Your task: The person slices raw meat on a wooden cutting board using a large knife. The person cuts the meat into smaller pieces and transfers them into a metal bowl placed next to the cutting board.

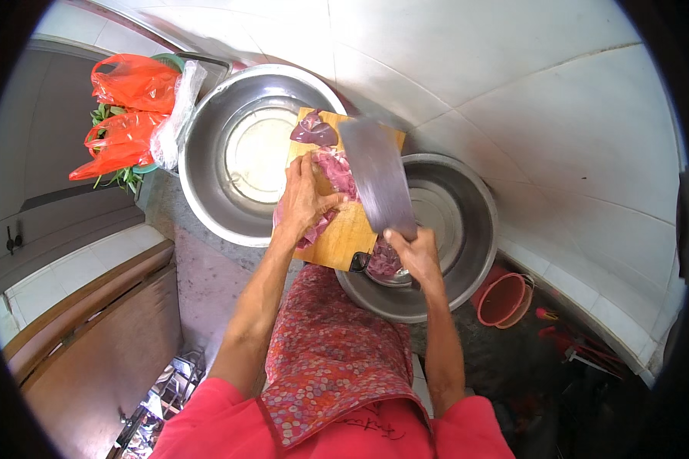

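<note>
A wooden cutting board [344, 239] lies across the rims of two metal basins. My left hand [305, 200] presses down on raw red meat [337, 173] on it, fingers curled over the meat and thumb apart. My right hand [416, 258] is closed around the handle of a broad cleaver [377, 174]. The blade, slightly blurred, is over the board's right side, beside the meat; whether it touches the board I cannot tell. At the board's far end sits a dark, glossy piece of meat [314, 130]. Cut meat [383, 258] rests in the right basin, partly hidden.
The large left basin [207, 203] and the right basin [478, 229] flank the board. Red plastic bags [134, 84] with green leaves stand at the far left. A tiled wall [528, 107] rises behind and to the right. A reddish bucket [501, 298] stands low at right.
</note>
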The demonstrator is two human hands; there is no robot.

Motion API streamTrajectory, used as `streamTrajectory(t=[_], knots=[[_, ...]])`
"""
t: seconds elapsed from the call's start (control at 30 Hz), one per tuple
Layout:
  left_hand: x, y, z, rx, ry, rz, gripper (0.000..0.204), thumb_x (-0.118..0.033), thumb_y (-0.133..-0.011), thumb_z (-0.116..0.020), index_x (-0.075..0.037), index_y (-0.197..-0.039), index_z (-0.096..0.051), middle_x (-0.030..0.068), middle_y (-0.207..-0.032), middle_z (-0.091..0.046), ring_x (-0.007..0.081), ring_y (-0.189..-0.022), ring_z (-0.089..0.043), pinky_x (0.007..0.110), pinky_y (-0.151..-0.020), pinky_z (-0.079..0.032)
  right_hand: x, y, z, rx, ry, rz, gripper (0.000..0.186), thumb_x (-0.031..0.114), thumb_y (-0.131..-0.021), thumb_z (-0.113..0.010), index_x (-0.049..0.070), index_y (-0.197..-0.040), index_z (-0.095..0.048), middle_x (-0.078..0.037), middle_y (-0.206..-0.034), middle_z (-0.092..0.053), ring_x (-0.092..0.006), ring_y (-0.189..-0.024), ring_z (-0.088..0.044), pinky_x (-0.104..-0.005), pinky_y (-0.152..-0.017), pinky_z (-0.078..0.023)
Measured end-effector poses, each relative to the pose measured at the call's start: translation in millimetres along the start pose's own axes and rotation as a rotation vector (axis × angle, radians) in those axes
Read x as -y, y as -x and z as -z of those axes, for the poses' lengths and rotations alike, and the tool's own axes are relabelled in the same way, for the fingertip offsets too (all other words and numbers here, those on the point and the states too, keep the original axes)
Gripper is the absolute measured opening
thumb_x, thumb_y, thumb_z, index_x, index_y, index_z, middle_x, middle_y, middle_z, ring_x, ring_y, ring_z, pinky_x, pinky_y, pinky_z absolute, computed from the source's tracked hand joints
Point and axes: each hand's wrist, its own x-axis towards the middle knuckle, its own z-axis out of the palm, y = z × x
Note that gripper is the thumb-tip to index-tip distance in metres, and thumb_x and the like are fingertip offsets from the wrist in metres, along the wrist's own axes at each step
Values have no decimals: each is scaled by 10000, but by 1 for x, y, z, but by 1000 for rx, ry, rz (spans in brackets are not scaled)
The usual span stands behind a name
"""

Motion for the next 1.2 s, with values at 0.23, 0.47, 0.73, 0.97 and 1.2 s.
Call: streamTrajectory(t=[0.23,0.47,0.73,0.97,1.2], knots=[[-6,-17,-13,105,-244,-135,1331,-352,-375,-1006,81,-1444,-342,239,-1308,-468,399,-1225,-478,430,-1034,-448,-78,49,-11,18,-535,-417,288,169,-871,-787,53,-727,-566,25,-506,-426,-84,-370,-380,-310,-356,-348],[-11,-27,-19,209,-39,-30,1240,-77,-487,-955,56,-1514,-274,255,-1389,-403,442,-1250,-504,421,-1040,-481,-107,20,-43,181,-623,-359,306,226,-882,-797,59,-739,-585,21,-531,-460,-96,-396,-423,-306,-368,-354],[-2,-38,-12,282,11,-53,1105,54,-513,-852,11,-1488,-334,219,-1319,-416,427,-1248,-474,392,-1117,-412,-68,-23,-54,352,-323,-358,331,236,-891,-767,31,-838,-513,-9,-548,-461,-103,-412,-441,-313,-379,-371],[-15,0,-21,107,169,-95,959,71,-555,-834,-38,-1414,-422,161,-1233,-450,317,-1129,-523,359,-1041,-463,-71,9,-22,387,-323,-283,291,231,-894,-758,9,-901,-570,-3,-561,-485,-99,-412,-453,-307,-377,-374],[-84,75,-110,149,385,-39,901,51,-635,-810,-35,-1434,-400,214,-1256,-464,389,-1181,-507,425,-1049,-437,-102,93,51,92,-132,-475,286,235,-869,-760,-37,-830,-682,-31,-577,-539,-120,-444,-494,-329,-409,-391]])
